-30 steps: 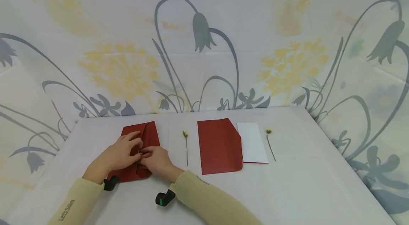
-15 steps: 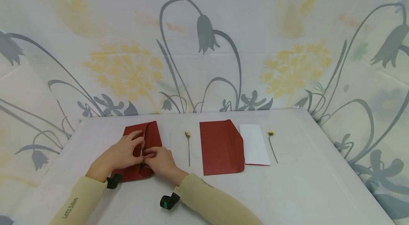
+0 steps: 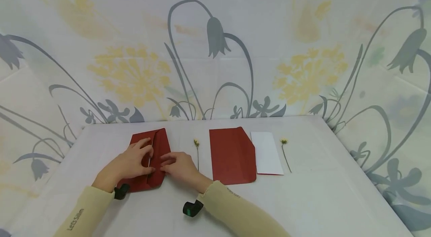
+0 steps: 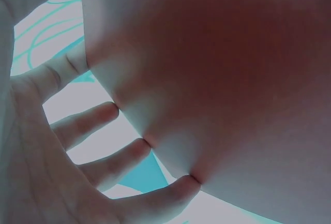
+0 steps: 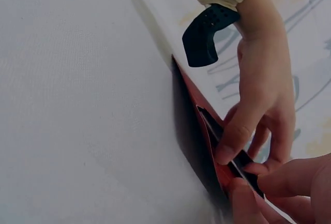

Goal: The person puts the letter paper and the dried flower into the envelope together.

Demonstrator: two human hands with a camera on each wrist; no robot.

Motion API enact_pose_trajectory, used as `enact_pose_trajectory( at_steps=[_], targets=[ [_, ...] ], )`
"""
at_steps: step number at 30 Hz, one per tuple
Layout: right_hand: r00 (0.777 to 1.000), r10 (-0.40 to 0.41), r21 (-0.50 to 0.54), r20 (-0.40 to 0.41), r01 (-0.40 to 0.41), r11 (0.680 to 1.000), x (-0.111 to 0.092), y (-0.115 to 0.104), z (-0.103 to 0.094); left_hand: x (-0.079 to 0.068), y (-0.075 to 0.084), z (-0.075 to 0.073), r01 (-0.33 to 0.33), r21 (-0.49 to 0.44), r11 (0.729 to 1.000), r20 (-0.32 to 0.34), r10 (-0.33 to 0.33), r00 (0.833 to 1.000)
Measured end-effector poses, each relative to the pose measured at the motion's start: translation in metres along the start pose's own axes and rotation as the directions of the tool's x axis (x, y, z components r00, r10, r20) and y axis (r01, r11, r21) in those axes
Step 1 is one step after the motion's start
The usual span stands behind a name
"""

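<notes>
At the left of the table lies a red envelope [image 3: 160,139], its opening along a lengthwise crease with a thin light edge showing. My left hand [image 3: 133,162] rests across it in the head view. In the left wrist view its fingers [image 4: 111,113] are spread and lightly bent, tips at the red paper. The right wrist view shows the left thumb [image 5: 226,154] and fingers on either side of a dark, pale-edged sheet [image 5: 217,125] at the opening. My right hand [image 3: 182,168] pinches the envelope's right side; part of that edge is hidden behind its fingers.
To the right, a dried yellow flower [image 3: 196,143] on a thin stem lies beside a second red envelope [image 3: 232,154]. A white folded card [image 3: 267,153] touches that envelope, with another dried flower [image 3: 284,147] further right. Floral fabric [image 3: 215,76] hangs behind the white table.
My right hand has shifted right, from the envelope's opening beside the left fingertips to its right side. The left hand has stayed on the envelope.
</notes>
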State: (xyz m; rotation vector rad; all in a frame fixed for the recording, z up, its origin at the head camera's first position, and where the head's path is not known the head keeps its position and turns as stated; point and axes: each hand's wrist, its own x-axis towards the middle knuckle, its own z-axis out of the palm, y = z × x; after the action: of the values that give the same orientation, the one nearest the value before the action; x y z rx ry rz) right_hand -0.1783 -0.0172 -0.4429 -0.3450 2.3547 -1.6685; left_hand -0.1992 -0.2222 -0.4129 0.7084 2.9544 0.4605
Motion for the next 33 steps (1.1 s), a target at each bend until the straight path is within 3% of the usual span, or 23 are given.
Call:
enact_pose_trajectory(
  at_steps=[9,15,21,25,33],
  targets=[
    [1.000,-0.007,0.021,-0.026,0.008,1.000,-0.005,0.000,-0.037,0.002,0.000,0.000,0.022,-0.002,1.000,0.017,-0.022,1.000],
    [0.995,-0.043,-0.026,-0.092,0.040,0.999,-0.007,0.015,-0.069,0.000,0.000,0.002,0.002,-0.024,1.000,0.004,-0.002,1.000],
    [0.988,-0.037,-0.115,-0.148,0.019,0.993,-0.010,0.024,-0.097,0.000,0.002,0.001,0.015,-0.041,0.999,-0.005,-0.015,1.000],
    [0.988,-0.024,-0.158,-0.154,0.000,0.987,-0.010,0.029,-0.102,0.000,0.001,0.001,0.020,-0.050,0.999,-0.007,-0.020,1.000],
    [0.993,0.086,-0.129,-0.080,-0.096,0.987,-0.004,0.034,-0.097,0.000,-0.001,0.001,0.024,-0.060,0.998,-0.005,-0.025,1.000]
  ],
)
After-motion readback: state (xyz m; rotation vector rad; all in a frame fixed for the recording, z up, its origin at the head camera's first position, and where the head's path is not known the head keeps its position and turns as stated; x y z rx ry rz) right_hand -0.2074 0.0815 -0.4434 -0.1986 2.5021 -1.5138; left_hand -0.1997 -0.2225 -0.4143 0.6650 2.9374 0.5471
